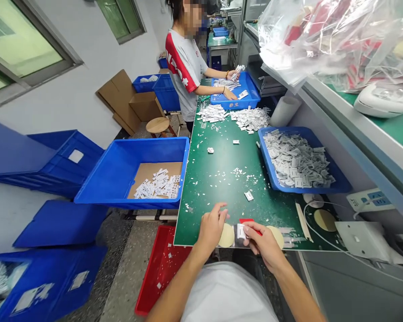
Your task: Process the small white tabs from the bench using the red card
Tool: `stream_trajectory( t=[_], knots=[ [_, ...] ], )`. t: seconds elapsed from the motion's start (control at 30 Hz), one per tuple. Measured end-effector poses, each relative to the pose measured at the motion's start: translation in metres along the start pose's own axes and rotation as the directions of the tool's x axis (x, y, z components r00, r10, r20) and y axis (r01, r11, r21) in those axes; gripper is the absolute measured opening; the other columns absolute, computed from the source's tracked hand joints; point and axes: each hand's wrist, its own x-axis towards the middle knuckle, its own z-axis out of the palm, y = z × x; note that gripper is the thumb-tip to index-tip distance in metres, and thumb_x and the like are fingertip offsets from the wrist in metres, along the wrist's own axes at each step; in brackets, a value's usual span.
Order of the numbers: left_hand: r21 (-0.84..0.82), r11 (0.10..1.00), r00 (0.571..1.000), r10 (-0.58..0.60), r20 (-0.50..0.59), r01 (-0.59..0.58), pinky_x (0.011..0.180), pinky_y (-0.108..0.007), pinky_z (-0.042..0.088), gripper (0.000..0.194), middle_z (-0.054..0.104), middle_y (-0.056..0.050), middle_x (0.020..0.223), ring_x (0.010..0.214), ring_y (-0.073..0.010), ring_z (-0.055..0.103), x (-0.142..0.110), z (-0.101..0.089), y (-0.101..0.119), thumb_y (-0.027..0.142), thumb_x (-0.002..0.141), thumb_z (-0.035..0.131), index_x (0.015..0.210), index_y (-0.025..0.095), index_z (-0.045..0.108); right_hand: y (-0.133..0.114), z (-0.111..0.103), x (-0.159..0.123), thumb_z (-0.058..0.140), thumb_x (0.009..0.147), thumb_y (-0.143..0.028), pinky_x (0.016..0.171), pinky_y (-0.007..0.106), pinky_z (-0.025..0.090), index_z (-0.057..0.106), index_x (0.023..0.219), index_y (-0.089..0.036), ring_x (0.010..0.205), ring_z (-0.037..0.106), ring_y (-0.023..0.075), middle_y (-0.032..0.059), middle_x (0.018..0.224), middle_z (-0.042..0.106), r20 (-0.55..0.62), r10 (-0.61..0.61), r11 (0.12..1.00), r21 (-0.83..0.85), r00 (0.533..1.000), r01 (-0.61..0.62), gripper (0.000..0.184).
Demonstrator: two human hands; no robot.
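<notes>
"Gripping what with the right grip?"

"Pinching one small white piece between thumb and fingers, just over the near edge of the bench. Closed on that side, then."

"And with the left grip?"

"Apparently nothing. Held loosely open, fingers curled and lifted, toward the near left corner of the bench."

"Which way from there to the piece?"

"Sideways to the right, along the near edge, past a pale yellow disc. Set apart by a short gap, not touching. Nearer by far to the right grip, being at its fingertips."

"Lying how, lengthwise?"

"Pointing roughly from the near edge toward the far edge, so across the line between the two grips. Hard to be sure, with part hidden under the thumb."

"And close by?"

"Just beyond the right grip's fingers, something red, too covered to name; beside the same hand, a second yellow disc, partly hidden. Farther in from the near edge, roughly straight ahead, a loose white card, apart from the blue basket along the right edge of the bench."

"Worth watching most?"

"That short sideways gap between piece and left grip."
</notes>
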Motion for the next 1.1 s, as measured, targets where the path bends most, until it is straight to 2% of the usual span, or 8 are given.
stream_trajectory(
  t=[0.17, 0.33, 0.47, 0.57, 0.6, 0.7, 0.87, 1.1],
  knots=[
    [0.361, 0.849, 0.921, 0.333, 0.202, -0.386, 0.103, -0.042, 0.044, 0.05, 0.059, -0.01, 0.142, 0.129, -0.0247, 0.051, 0.067, 0.06, -0.007, 0.009, 0.095, 0.044, 0.142, 0.025, 0.05, -0.07, -0.056, 0.027, 0.081, 0.077, -0.041, 0.037, 0.014, 0.023, 0.071, 0.103, -0.011, 0.042, 0.039, 0.0036, 0.0, 0.058, 0.061, -0.015, -0.1, 0.968, 0.231, 0.995, 0.101, 0.041],
    [0.376, 0.825, 0.898, 0.326, 0.294, -0.423, 0.095, -0.042, 0.045, 0.021, 0.07, -0.01, 0.11, 0.11, -0.0252, 0.056, 0.104, 0.091, -0.006, 0.015, 0.095, 0.053, 0.106, 0.02, 0.07, -0.156, -0.102, 0.062, 0.068, 0.082, -0.043, 0.037, 0.018, 0.035, 0.071, 0.109, -0.017, 0.041, 0.035, 0.005, -0.0008, 0.074, 0.068, -0.149, -0.237, 0.735, 0.619, 0.96, 0.277, 0.038],
    [0.303, 0.882, 0.93, 0.315, 0.19, -0.361, 0.09, -0.036, 0.046, 0.015, 0.07, -0.008, 0.102, 0.101, -0.0213, 0.059, 0.099, 0.079, -0.003, 0.025, 0.096, 0.055, 0.1, 0.018, 0.068, -0.128, -0.096, 0.06, 0.07, 0.083, -0.04, 0.04, 0.017, 0.036, 0.073, 0.109, -0.017, 0.043, 0.038, 0.0054, 0.001, 0.071, 0.068, -0.329, -0.228, 0.773, 0.511, 0.916, 0.376, 0.035],
    [-0.113, 0.983, 0.989, 0.145, 0.011, -0.143, 0.078, -0.029, 0.048, 0.022, 0.068, -0.005, 0.088, 0.082, -0.0163, 0.061, 0.076, 0.057, 0.007, 0.038, 0.093, 0.062, 0.089, 0.016, 0.064, -0.085, -0.077, 0.043, 0.075, 0.082, -0.042, 0.044, 0.014, 0.035, 0.072, 0.114, -0.017, 0.049, 0.043, 0.0055, 0.0005, 0.065, 0.063, -0.25, -0.208, 0.865, 0.404, 0.946, 0.297, 0.041],
    [-0.354, 0.934, 0.999, 0.04, -0.012, -0.042, 0.073, -0.027, 0.048, 0.025, 0.066, -0.003, 0.082, 0.075, -0.0144, 0.06, 0.066, 0.048, 0.013, 0.04, 0.089, 0.067, 0.086, 0.016, 0.062, -0.075, -0.07, 0.037, 0.076, 0.083, -0.042, 0.044, 0.013, 0.032, 0.071, 0.117, -0.018, 0.05, 0.042, 0.0049, -0.0009, 0.064, 0.06, -0.219, -0.206, 0.885, 0.374, 0.954, 0.277, 0.042],
    [-0.852, 0.496, 0.983, -0.148, 0.111, 0.171, 0.065, -0.021, 0.046, 0.036, 0.062, 0.001, 0.076, 0.071, -0.0109, 0.059, 0.035, 0.015, 0.036, 0.036, 0.081, 0.079, 0.106, 0.018, 0.06, -0.065, -0.052, 0.018, 0.074, 0.087, -0.041, 0.045, 0.012, 0.027, 0.067, 0.124, -0.023, 0.05, 0.039, 0.0028, -0.0037, 0.066, 0.055, -0.152, -0.25, 0.915, 0.285, 0.956, 0.285, 0.041],
    [-0.947, -0.038, 0.926, -0.2, 0.321, 0.32, 0.058, -0.013, 0.044, 0.042, 0.058, 0.003, 0.078, 0.066, -0.005, 0.056, -0.008, -0.036, 0.075, 0.028, 0.073, 0.087, 0.105, 0.017, 0.063, -0.081, -0.021, -0.014, 0.06, 0.097, -0.042, 0.048, 0.015, 0.031, 0.069, 0.123, -0.026, 0.052, 0.043, 0.0059, -0.0014, 0.061, 0.059, 0.173, -0.341, 0.937, 0.136, 0.924, 0.321, 0.032],
    [-0.879, -0.102, 0.874, -0.102, 0.475, 0.466, 0.045, -0.01, 0.036, 0.041, 0.051, 0.005, 0.064, 0.053, -0.003, 0.047, -0.048, -0.074, 0.093, 0.032, 0.065, 0.092, 0.091, 0.013, 0.066, -0.113, 0.038, -0.042, 0.054, 0.101, -0.029, 0.048, 0.016, 0.037, 0.062, 0.135, -0.037, 0.056, 0.057, 0.0078, -0.0008, 0.075, 0.07, 0.572, -0.445, 0.87, 0.094, 0.689, 0.485, 0.036]
  ],
)
